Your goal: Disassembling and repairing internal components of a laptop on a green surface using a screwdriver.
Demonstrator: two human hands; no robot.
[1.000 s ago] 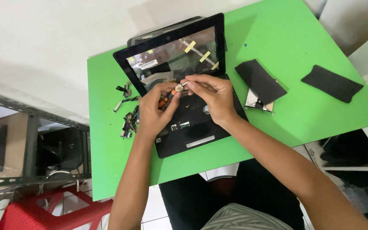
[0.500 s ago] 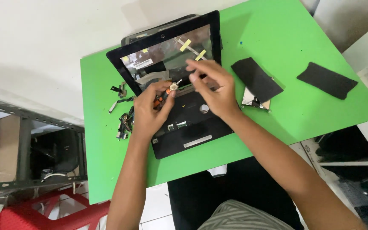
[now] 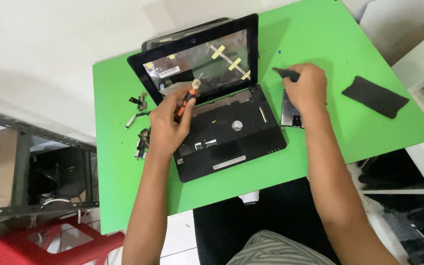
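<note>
— Screwdriver (image 3: 185, 100) first: where is it, and which way does it point?

— It's in the left hand (image 3: 169, 125), gripped around its orange and black handle. Its long axis runs up and slightly to the right in the view, tip toward the laptop's screen frame (image 3: 197, 61) and handle end down in the palm. The tip sits just over the hinge edge, near a scrap of pale film.

— And the laptop itself?

— A small black laptop (image 3: 231, 132) lies open on the green counter (image 3: 119, 196), stripped: the keyboard is out, leaving a bare base with a round hole near the middle. The screen frame has no panel, and strips of yellow tape cross its back. Its long side runs slightly uphill to the right.

— The other hand?

— The right hand (image 3: 307, 88) is off to the right of the laptop, closed on a thin dark piece (image 3: 285, 73) that juts out to the left, above a flat part (image 3: 290, 115) lying just beside the base.

— Anything else around?

— Small loose parts (image 3: 141, 122) sit left of the laptop, and a black flat cover (image 3: 375, 96) lies well apart on the right.
</note>
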